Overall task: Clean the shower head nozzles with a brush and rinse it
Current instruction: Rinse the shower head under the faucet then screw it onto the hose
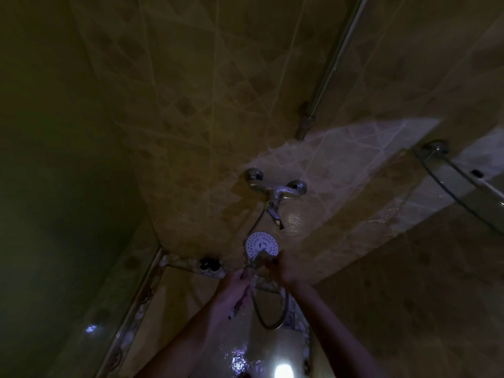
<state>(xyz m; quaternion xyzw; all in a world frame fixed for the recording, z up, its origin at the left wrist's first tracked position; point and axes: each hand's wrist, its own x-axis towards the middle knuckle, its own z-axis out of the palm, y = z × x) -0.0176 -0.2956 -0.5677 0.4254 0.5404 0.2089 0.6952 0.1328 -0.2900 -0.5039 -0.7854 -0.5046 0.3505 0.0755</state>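
Observation:
The round white shower head point(261, 242) faces up at me in the dim shower, its nozzle holes showing. My right hand point(285, 268) grips its handle just below the face, and the metal hose point(272, 324) loops down under that wrist. My left hand point(233, 289) holds a thin brush point(255, 261). The brush's tip lies against the lower edge of the shower head's face, and its handle end sticks out below my fist. The bristles are too dark to make out.
A chrome mixer tap point(275, 190) with a downward spout is on the tiled wall just above the shower head. A riser rail point(327, 77) runs up the wall at the right. A glass corner shelf point(461, 181) juts out at far right. A wet floor point(245, 356) glistens below.

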